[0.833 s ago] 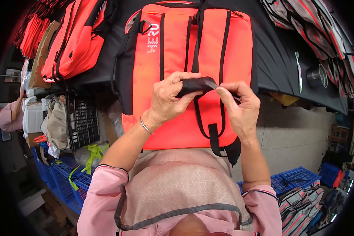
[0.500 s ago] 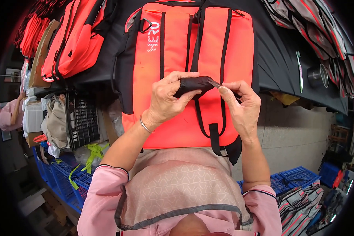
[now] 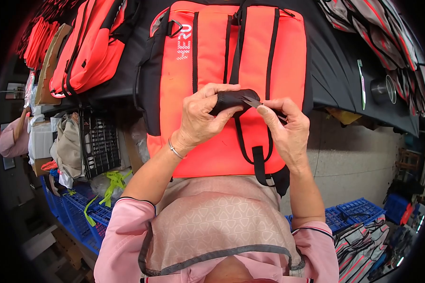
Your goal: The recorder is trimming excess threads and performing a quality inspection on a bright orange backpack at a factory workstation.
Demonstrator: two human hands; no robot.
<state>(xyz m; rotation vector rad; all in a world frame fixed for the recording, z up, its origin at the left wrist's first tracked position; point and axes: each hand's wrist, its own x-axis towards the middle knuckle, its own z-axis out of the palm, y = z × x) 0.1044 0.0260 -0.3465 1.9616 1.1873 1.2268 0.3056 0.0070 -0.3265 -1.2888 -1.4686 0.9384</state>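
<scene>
A bright orange-red backpack (image 3: 198,160) with black side panels lies before me, its shoulder straps (image 3: 257,52) facing up. My left hand (image 3: 193,115) pinches a folded piece of black fabric (image 3: 227,100) above the bag between thumb and fingers. Whether that fabric joins the bag is hidden. Closed around a pair of small metal thread snips (image 3: 253,101), my right hand (image 3: 290,129) points their blades left, with the tips at the fabric's right end. The snips' grip is mostly hidden in the palm. A black webbing strap (image 3: 259,162) hangs by the bag's lower right.
Another orange-red backpack (image 3: 89,52) lies at the far left of the black-covered table (image 3: 330,70). A toothbrush (image 3: 361,85) and a metal cup (image 3: 383,89) sit at the right, below grey bags (image 3: 382,33). Blue crates (image 3: 80,207) stand low left. Another person's sleeve (image 3: 12,139) shows at the left edge.
My right hand has shifted slightly left, bringing the snips' blades over the end of the black fabric. My left hand keeps its hold nearly unmoved.
</scene>
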